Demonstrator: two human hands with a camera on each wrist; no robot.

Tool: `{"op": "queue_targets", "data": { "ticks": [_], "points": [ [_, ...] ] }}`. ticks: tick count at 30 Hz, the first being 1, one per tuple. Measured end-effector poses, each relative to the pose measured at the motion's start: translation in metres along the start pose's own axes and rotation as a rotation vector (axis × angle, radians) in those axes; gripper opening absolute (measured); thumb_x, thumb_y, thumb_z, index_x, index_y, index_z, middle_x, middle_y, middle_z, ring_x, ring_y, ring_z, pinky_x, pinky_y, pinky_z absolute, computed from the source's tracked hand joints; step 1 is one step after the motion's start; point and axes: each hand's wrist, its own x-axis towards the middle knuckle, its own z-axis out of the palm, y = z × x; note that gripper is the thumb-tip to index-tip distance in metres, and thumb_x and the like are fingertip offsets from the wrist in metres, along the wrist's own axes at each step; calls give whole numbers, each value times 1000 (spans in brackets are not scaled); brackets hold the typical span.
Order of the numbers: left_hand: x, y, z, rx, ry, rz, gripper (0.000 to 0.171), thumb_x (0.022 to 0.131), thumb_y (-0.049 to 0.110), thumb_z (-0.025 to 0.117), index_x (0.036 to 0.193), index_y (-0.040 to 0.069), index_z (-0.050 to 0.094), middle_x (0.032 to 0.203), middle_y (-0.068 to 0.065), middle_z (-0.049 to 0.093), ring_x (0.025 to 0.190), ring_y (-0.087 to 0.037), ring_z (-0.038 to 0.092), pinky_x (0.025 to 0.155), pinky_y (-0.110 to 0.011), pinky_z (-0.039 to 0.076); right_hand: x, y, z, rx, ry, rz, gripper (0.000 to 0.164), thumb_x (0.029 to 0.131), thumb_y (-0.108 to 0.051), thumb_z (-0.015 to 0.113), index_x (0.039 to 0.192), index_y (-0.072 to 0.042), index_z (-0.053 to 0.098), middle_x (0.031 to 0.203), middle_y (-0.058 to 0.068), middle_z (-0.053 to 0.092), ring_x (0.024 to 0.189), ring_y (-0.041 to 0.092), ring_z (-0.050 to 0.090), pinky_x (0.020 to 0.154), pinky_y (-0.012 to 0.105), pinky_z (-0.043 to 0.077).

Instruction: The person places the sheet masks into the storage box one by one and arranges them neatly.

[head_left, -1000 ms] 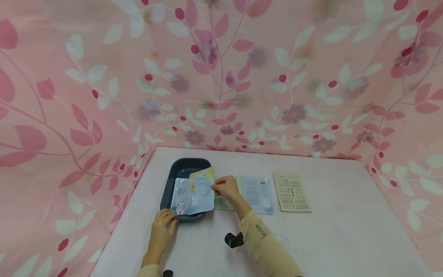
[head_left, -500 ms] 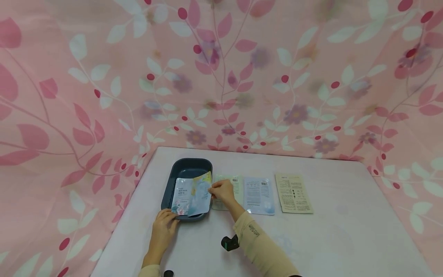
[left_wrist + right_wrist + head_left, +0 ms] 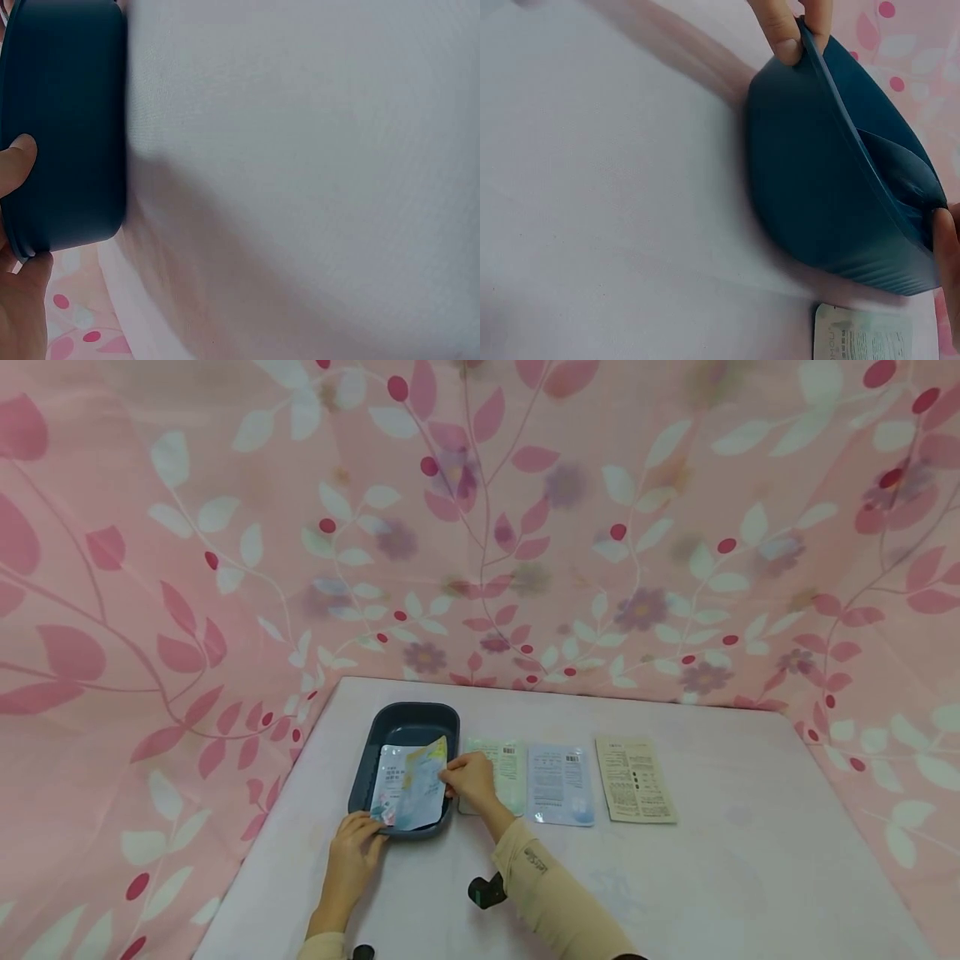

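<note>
A dark blue plastic tray stands on the table's left side. My left hand grips its near-left rim; in the left wrist view the thumb presses the tray's outer wall. With thumb and fingertips my right hand pinches the right edge of a yellow-and-blue sachet, tilted inside the tray. A pale blue flowered sachet lies in the tray, partly covered by the held one. In the right wrist view the held sachet's dark face dips below the rim.
Right of the tray lie a pale green sachet, a light blue sachet and a beige sachet in a row on the white-covered table. Pink floral cloth hangs behind and at both sides.
My right hand has moved left and slightly down, bringing the yellow-and-blue sachet from over the tray's right rim into the tray. The left hand keeps its grip on the rim.
</note>
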Motion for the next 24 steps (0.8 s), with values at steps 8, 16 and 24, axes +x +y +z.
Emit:
{"op": "queue_targets", "data": {
  "ticks": [8, 16, 24],
  "points": [
    [0, 0, -1, -13, 9, 8, 28, 55, -17, 80, 78, -5, 70, 82, -16, 66, 89, -32, 59, 84, -24, 45, -2, -4, 4, 39, -33, 43, 17, 74, 3, 73, 89, 10, 68, 68, 14, 69, 45, 9, 59, 48, 26, 56],
    [1, -1, 0, -25, 24, 32, 29, 54, -18, 80, 77, -5, 70, 81, -16, 66, 87, -33, 60, 82, -26, 45, 0, -5, 5, 26, -48, 32, 17, 74, 4, 74, 88, 10, 67, 66, 13, 68, 45, 8, 58, 45, 22, 54],
    [0, 1, 0, -7, 19, 16, 27, 55, -17, 80, 76, -3, 70, 80, -15, 66, 88, -33, 60, 80, -36, 46, -4, 3, 3, 35, -46, -74, 11, 76, -2, 75, 77, 4, 66, 58, 7, 64, 45, 15, 60, 44, 25, 54]
  ]
}}
